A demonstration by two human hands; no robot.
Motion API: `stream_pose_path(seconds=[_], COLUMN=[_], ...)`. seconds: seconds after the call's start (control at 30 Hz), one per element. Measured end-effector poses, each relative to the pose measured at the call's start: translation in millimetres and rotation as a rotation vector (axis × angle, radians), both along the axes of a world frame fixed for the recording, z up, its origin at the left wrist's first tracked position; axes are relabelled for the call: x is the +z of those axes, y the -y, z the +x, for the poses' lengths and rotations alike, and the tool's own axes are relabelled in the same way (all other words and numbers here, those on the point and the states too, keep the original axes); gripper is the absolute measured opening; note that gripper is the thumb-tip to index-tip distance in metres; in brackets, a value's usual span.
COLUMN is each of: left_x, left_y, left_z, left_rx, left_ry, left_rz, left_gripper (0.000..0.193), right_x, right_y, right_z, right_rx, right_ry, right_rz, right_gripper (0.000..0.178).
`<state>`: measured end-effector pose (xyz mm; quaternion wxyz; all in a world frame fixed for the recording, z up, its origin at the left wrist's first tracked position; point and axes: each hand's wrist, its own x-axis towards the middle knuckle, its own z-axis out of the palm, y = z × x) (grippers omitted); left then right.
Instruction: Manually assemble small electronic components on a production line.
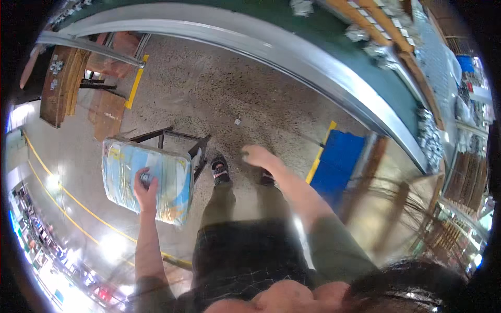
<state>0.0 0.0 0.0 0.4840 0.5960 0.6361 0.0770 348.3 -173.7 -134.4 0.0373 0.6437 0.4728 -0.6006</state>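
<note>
My left hand (145,194) is over the stool, its thumb and fingers closed around a small grey, shiny piece (146,178). Its exact kind is too small to tell. Below that hand is the stool's seat (175,180), padded in blue, white and yellow and wrapped in wrinkled clear plastic. Dark metal legs (198,151) show at its far side. Out in front of my body, above the floor near my right foot, my right hand (257,155) has curled fingers. Whatever lies between them, if anything, cannot be made out.
A long green-topped workbench (219,11) with a metal edge curves across the front and right, bearing silvery parts (430,141) and wooden strips (360,18). A blue panel (339,159) stands at right. Wooden boxes (63,86) are at far left. A small pale scrap (237,121) lies on the floor.
</note>
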Motion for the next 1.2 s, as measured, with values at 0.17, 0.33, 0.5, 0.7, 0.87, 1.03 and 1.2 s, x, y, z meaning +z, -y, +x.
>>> stream_pose_path(seconds=[0.17,0.33,0.5,0.7,0.87,1.03,1.2], left_x=[-29,-37,-31,-38,-33,-30,-14], left_y=[9,27,21,28,25,12,8], left_z=[-24,-40,-40,-53,-44,-16,7], left_rx=[-0.084,-0.112,-0.234,-0.213,-0.303,-0.283,-0.300], left_ry=[0.240,0.104,-0.202,0.029,0.014,0.049,-0.069], left_rz=[0.440,0.709,0.723,0.681,0.643,0.653,0.595], left_gripper=[0.052,0.058,0.060,0.051,0.050,0.045,0.046], right_x=[-187,-242,-351,-375,-287,-159,-86], right_y=[-47,-93,-94,-65,-45,9,72], right_z=[-9,-18,-21,-18,-52,-106,-123], right_rx=[-0.428,-0.375,-0.354,-0.279,-0.979,-1.499,-1.230], right_ry=[0.171,0.096,0.294,0.429,0.101,-0.509,-0.536], right_rz=[-0.091,-0.262,-0.150,0.106,-0.041,-0.213,0.264], right_gripper=[0.053,0.059,0.066,0.034,0.023,0.033,0.029])
